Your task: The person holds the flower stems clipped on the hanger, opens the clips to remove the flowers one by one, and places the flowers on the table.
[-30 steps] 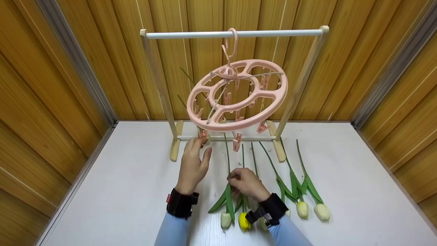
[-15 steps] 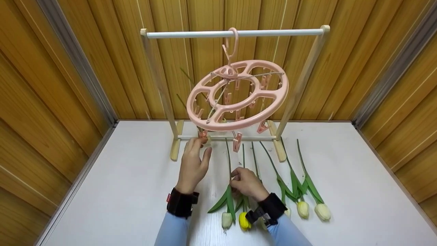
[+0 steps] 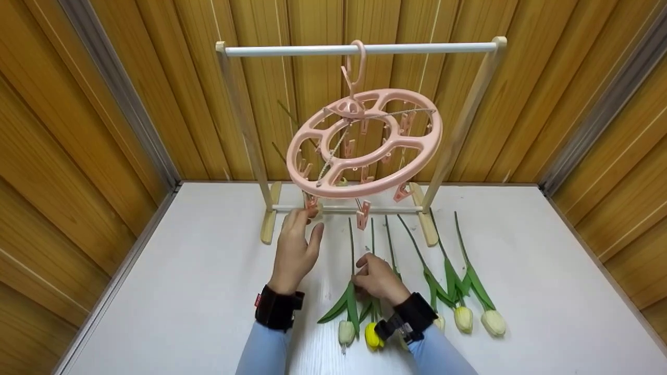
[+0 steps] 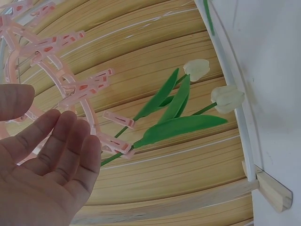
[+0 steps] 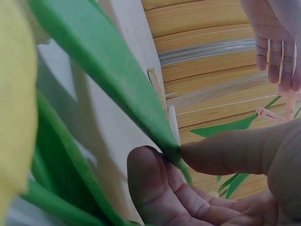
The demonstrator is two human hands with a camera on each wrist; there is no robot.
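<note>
My right hand [image 3: 379, 278] pinches the stem of a white tulip [image 3: 346, 332] between thumb and fingers, just above its leaves. In the right wrist view, the thumb and fingertips meet on the green stem [image 5: 181, 162]. Beside it lies a yellow tulip [image 3: 372, 336], partly behind the wrist strap. My left hand [image 3: 297, 252] is raised, fingers extended, near a pink clip [image 3: 311, 201] on the round pink hanger [image 3: 365, 186]. From the left wrist, the hand [image 4: 51, 160] holds nothing; past it two white tulips [image 4: 227, 99] hang by their stems from clips.
The hanger hooks over the white bar [image 3: 292, 51] of a wooden-sided rack [image 3: 464, 125] with feet on the white table [image 3: 172, 291]. More tulips [image 3: 493, 323] lie in a row to the right. Several clips, such as the front one [image 3: 363, 216], dangle from the ring.
My right hand has drawn the pinched white tulip slightly toward me and to the right, its stem tip sliding back from under the ring. The left hand stays nearly still.
</note>
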